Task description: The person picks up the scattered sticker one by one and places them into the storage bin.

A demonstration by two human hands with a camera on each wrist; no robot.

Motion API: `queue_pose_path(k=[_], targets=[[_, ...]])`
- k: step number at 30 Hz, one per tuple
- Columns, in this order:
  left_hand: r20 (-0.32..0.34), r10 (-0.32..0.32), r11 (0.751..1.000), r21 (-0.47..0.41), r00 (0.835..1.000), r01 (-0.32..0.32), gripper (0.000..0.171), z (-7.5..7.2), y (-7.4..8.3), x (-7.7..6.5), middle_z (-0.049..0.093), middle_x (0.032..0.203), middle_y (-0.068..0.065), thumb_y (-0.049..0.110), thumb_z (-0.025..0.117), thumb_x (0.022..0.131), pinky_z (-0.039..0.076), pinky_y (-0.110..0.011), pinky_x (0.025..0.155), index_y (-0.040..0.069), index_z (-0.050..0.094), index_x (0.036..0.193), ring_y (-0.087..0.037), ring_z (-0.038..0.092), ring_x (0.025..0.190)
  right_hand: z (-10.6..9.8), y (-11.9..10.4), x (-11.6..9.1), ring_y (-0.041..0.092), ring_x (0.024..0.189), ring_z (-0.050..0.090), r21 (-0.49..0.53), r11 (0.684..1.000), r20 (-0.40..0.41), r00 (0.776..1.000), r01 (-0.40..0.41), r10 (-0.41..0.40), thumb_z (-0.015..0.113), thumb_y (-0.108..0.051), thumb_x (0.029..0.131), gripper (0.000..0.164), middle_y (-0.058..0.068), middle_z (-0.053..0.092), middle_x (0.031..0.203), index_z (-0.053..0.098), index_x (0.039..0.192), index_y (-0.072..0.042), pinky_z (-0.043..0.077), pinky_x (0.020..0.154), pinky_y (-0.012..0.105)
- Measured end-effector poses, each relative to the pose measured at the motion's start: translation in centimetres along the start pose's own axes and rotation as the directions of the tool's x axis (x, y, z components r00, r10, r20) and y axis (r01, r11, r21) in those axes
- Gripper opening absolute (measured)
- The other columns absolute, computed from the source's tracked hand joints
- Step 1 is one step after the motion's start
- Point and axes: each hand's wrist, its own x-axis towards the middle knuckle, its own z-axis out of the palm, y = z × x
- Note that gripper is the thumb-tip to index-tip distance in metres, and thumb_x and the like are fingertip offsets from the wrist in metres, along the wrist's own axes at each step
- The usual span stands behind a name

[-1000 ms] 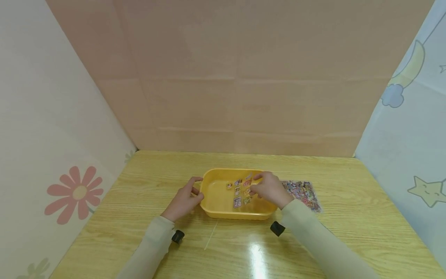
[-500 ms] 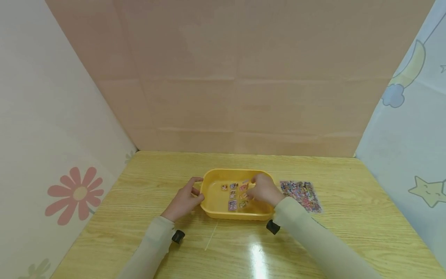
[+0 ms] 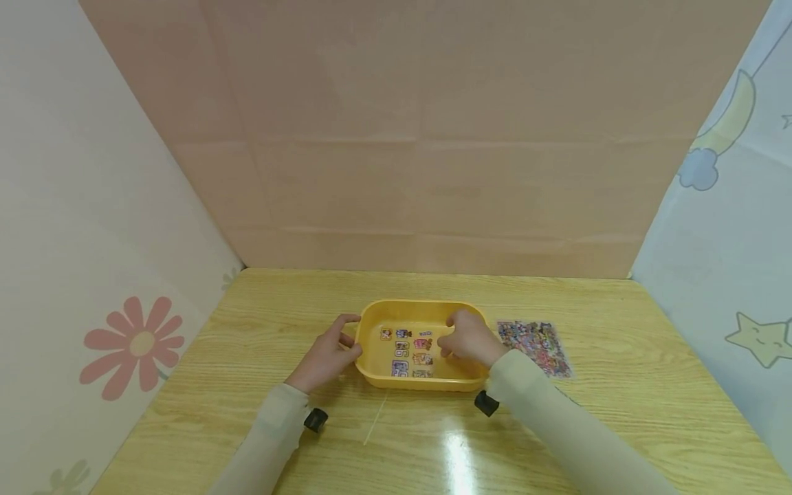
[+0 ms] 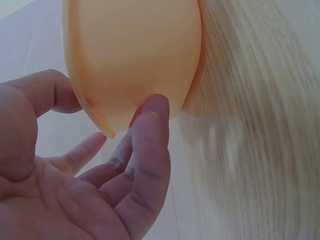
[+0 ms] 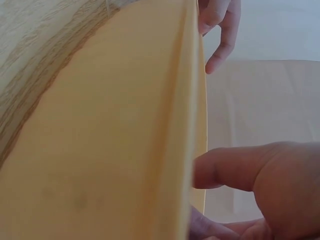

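Observation:
A shallow yellow plastic tray (image 3: 383, 380) sits on the table. My left hand (image 3: 325, 353) holds its left end, with finger and thumb against the rim and outer wall in the left wrist view. Inside the tray lie several small colourful cartoon stickers (image 3: 401, 368) in rows, spaced as if on one see-through sheet; the sheet's edges cannot be made out. My right hand (image 3: 468, 338) reaches over the tray's right end with curled fingers and seems to pinch the right edge of that sheet. In the right wrist view the tray wall hides those fingertips.
Right of the tray lies a flat clear bag or sheet crowded with colourful stickers (image 3: 537, 347), partly behind my right hand. A thin pale strip (image 3: 375, 419) lies in front of the tray. Papered walls enclose the wooden table (image 3: 297, 295) on three sides.
The stickers have shifted left together and now lie flatter and wider apart inside the tray. My right hand moved slightly left, then stayed. My left hand has kept its place.

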Motion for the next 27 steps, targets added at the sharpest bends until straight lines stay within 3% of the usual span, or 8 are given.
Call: queue_pose_path(k=[4,10,13,19,22,27], targets=[[-0.004,0.013,1.0,0.007,1.0,-0.013,0.055,0.0,0.0,0.0,0.066,0.1,-0.012,0.012,0.063,0.093,0.051,-0.033,0.061,0.017,0.045,0.145,-0.02,0.064,0.076,-0.3,0.3,-0.2,0.025,0.068,0.07,0.029,1.0,0.002,1.0,0.002,-0.002,0.065,-0.011,0.092,0.056,0.007,0.073,0.076,0.046,0.138,0.014,0.053,0.063,0.031],[-0.006,0.003,1.0,0.002,1.0,-0.003,0.055,0.0,0.0,-0.1,0.066,0.1,-0.011,0.012,0.063,0.093,0.051,-0.033,0.062,0.018,0.046,0.145,-0.022,0.064,0.077,-1.3,1.0,-1.0,0.025,0.077,0.071,0.089,0.996,-0.003,1.0,0.013,-0.013,0.063,-0.02,0.097,0.056,0.006,0.075,0.084,0.046,0.142,0.008,0.057,0.075,0.04],[-0.009,-0.008,1.0,-0.002,1.0,0.008,0.055,0.0,0.0,-0.2,0.065,0.1,-0.011,0.013,0.064,0.093,0.051,-0.032,0.062,0.018,0.046,0.145,-0.024,0.064,0.078,-2.0,1.5,-1.5,0.028,0.08,0.069,0.136,0.991,-0.016,1.0,0.02,-0.018,0.061,-0.022,0.098,0.054,0.009,0.076,0.092,0.046,0.143,0.005,0.055,0.073,0.041],[-0.008,-0.014,1.0,-0.019,1.0,0.013,0.055,0.2,-0.1,-0.2,0.065,0.1,-0.012,0.011,0.063,0.093,0.051,-0.032,0.061,0.017,0.046,0.145,-0.026,0.065,0.078,-3.5,3.2,-2.1,0.034,0.074,0.064,0.234,0.967,-0.099,0.992,0.097,-0.075,0.059,-0.019,0.1,0.046,0.016,0.073,0.102,0.05,0.14,0.002,0.048,0.059,0.036],[-0.008,-0.012,1.0,-0.024,1.0,0.012,0.055,0.2,0.0,-0.2,0.065,0.099,-0.012,0.011,0.063,0.094,0.052,-0.033,0.061,0.017,0.046,0.145,-0.025,0.065,0.078,-4.4,4.3,-2.5,0.034,0.073,0.062,0.263,0.956,-0.143,0.985,0.13,-0.095,0.056,-0.017,0.101,0.043,0.02,0.071,0.107,0.051,0.139,0.002,0.051,0.063,0.039],[-0.012,-0.007,1.0,-0.016,1.0,0.007,0.055,0.2,0.0,-0.2,0.065,0.099,-0.012,0.011,0.062,0.094,0.052,-0.033,0.061,0.016,0.045,0.146,-0.025,0.065,0.078,-5.4,6.3,-2.9,0.033,0.075,0.062,0.256,0.96,-0.199,0.978,0.111,-0.06,0.056,-0.019,0.1,0.045,0.021,0.067,0.111,0.051,0.139,0.001,0.055,0.07,0.042]])
